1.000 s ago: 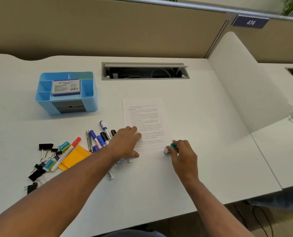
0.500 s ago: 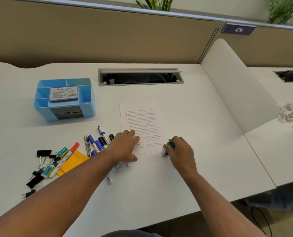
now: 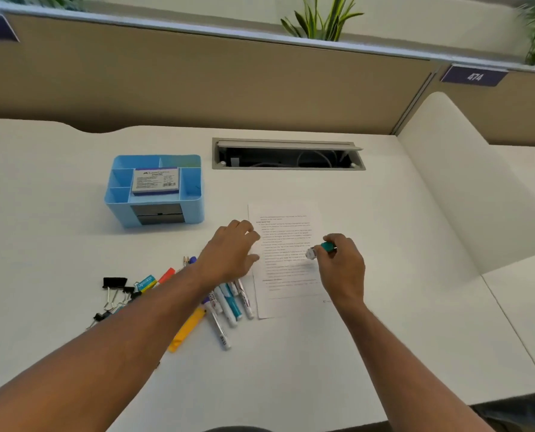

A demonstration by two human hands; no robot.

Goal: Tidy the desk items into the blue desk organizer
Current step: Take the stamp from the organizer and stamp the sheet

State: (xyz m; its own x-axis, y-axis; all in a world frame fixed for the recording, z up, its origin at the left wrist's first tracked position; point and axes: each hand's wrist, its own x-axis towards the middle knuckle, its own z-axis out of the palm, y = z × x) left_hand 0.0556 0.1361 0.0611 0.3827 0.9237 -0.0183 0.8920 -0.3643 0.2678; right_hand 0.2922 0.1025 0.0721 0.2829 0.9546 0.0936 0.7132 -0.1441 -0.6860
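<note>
The blue desk organizer (image 3: 194, 207) stands at the back left of the desk, with a boxed eraser (image 3: 155, 181) lying across its top compartments. A printed sheet (image 3: 286, 232) lies mid-desk. My left hand (image 3: 228, 254) rests flat on the sheet's left edge, fingers spread. My right hand (image 3: 341, 266) is over the sheet, closed on a small teal and white item (image 3: 319, 249). Several markers and pens (image 3: 228, 304) lie beside and under my left wrist. Black binder clips (image 3: 114, 283) sit further left.
A yellow highlighter (image 3: 186, 330) and an orange-capped marker (image 3: 166, 274) lie near my left forearm. An open cable tray (image 3: 288, 157) is set into the desk behind the sheet. A white divider (image 3: 465, 182) borders the desk on the right.
Both hands have moved up the sheet, away from me. The right hand still grips the teal item. My view has tilted up, and more markers show below my left hand.
</note>
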